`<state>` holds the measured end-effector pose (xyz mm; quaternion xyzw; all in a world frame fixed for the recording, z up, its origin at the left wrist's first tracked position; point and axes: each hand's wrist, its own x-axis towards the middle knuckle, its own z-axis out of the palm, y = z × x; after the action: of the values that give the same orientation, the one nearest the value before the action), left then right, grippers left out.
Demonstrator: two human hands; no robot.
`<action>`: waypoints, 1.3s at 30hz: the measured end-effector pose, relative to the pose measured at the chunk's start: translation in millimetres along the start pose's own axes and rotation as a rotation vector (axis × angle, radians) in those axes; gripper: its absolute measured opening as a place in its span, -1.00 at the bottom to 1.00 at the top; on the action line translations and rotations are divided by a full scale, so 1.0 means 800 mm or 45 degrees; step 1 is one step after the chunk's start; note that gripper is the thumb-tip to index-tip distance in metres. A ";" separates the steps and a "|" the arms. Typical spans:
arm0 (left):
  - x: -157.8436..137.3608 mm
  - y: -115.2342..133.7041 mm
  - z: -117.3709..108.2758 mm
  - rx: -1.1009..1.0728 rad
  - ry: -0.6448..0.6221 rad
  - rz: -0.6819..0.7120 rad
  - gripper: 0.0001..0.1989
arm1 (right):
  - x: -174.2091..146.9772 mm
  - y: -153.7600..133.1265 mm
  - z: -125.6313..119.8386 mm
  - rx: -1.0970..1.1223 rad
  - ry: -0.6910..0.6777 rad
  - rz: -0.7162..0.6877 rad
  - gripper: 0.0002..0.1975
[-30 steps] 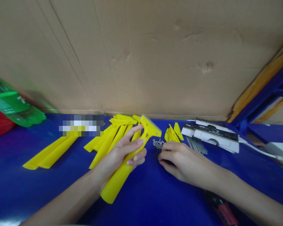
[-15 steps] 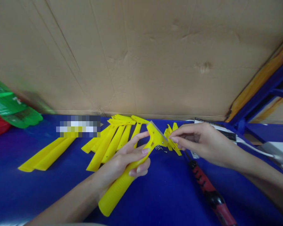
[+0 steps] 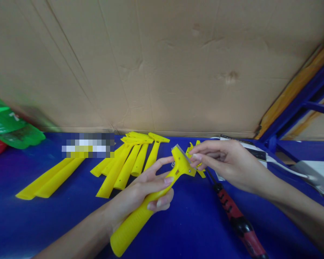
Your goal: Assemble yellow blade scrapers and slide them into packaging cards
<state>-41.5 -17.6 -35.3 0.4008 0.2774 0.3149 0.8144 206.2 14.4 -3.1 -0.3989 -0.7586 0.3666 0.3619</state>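
Observation:
My left hand (image 3: 140,189) is wrapped around a yellow plastic scraper (image 3: 139,219), its handle slanting toward me and its head up. A thin clear or metallic blade edge (image 3: 177,147) shows along the head, and a small screw sits near one corner. Close against that head, my right hand (image 3: 230,162) is closed in a pinch; whatever its fingertips hold is hidden or too small to name. Small yellow plastic pieces (image 3: 201,174) lie behind those fingers. A few tiny screws (image 3: 173,164) show beside the scraper head.
Several yellow scrapers (image 3: 124,172) lie at the back, with two more handles (image 3: 62,176) to the left. A red-and-black electric screwdriver (image 3: 241,226) rests on the blue table at right. Cardboard (image 3: 162,72) stands behind; a green bottle (image 3: 13,126) is far left, a white box (image 3: 310,171) far right.
The scraper head has shifted slightly right and down. My right fingertips have come in against its blade edge. The view has moved a little.

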 end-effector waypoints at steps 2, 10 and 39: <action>0.002 -0.004 -0.002 -0.009 -0.035 0.010 -0.52 | 0.001 -0.004 0.000 -0.074 0.039 -0.069 -0.87; 0.003 -0.007 -0.003 -0.014 -0.115 -0.047 -0.52 | 0.000 -0.008 0.016 0.180 0.001 0.025 -0.94; -0.001 -0.010 -0.005 -0.025 -0.248 -0.016 -0.58 | 0.007 0.000 0.022 0.591 -0.093 0.352 -0.63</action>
<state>-42.5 -19.9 -43.7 0.4199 0.1963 0.2718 0.8434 189.2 14.8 -9.6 -0.3915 -0.6051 0.5910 0.3624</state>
